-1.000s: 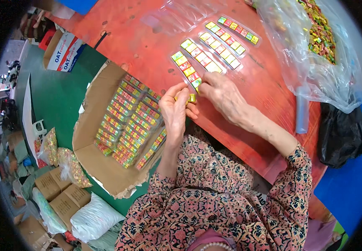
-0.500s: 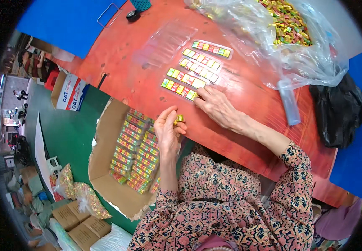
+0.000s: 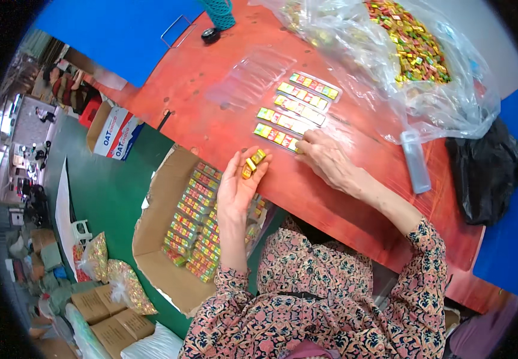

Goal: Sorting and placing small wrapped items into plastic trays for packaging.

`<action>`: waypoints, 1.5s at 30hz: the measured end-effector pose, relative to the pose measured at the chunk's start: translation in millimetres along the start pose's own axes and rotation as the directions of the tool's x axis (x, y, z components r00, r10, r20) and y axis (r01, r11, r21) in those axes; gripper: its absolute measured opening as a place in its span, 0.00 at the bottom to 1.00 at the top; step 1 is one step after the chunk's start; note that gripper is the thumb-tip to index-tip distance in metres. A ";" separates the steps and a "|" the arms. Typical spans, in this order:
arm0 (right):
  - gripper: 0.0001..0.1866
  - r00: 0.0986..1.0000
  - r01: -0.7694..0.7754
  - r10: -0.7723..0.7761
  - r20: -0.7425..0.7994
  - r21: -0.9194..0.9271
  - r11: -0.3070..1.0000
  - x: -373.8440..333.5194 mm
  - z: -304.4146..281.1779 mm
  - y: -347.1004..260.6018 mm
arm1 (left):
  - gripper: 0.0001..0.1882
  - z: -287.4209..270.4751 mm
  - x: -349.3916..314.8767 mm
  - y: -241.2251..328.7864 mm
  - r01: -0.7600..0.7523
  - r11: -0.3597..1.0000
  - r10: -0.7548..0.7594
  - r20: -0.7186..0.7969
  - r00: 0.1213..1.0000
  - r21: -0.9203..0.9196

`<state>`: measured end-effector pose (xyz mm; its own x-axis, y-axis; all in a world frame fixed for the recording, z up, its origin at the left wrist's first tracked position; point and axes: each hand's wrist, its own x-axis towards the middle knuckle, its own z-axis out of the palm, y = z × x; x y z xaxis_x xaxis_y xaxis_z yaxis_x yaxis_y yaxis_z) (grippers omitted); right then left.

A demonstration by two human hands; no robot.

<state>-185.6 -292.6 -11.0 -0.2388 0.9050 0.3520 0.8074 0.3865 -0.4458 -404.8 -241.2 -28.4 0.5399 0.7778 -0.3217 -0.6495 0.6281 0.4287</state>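
Foreground: a person in a flower-patterned shirt point(image 3: 313, 299) works at a red bench point(image 3: 355, 197). The left hand point(image 3: 239, 184) is turned palm up in front of the bench's near edge, loosely cupped, with a few small yellow wrapped sweets point(image 3: 253, 162) lying on its fingers. The right hand point(image 3: 326, 160) is palm down, its fingertips narrowly gathered at the right end of the nearest filled tray point(image 3: 275, 136); whether they pinch a sweet cannot be told. At the person's left, below the bench, an open carton point(image 3: 154, 239) holds stacked rows of filled packs point(image 3: 194, 216), partly hidden by the left forearm.

Middle: beyond the nearest tray lie four more narrow filled trays point(image 3: 302, 94), side by side, their pieces red, yellow, green and white. Clear empty trays point(image 3: 253, 78) lie to their left. To the right are a translucent bottle point(image 3: 416, 164), a black bag point(image 3: 489, 173) at the bench's side, and a large clear bag point(image 3: 465, 113) of loose sweets point(image 3: 420, 51).

Background: a round black object point(image 3: 210, 36) sits beside a teal basket point(image 3: 219, 13). Across the green floor point(image 3: 106, 191) stands a white stool point(image 3: 81, 231).
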 end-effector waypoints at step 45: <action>0.11 0.987 -0.159 0.158 0.024 0.047 0.986 191.9 6.8 153.5 | 0.07 89.8 306.6 100.3 -0.303 -0.242 0.094 0.333 0.938 0.922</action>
<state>-111.2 -58.5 -17.5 -0.1209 0.9586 0.2578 0.8090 0.2456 -0.5340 -256.3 58.3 -8.2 0.6239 0.7812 0.0199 0.4872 -0.4088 0.7717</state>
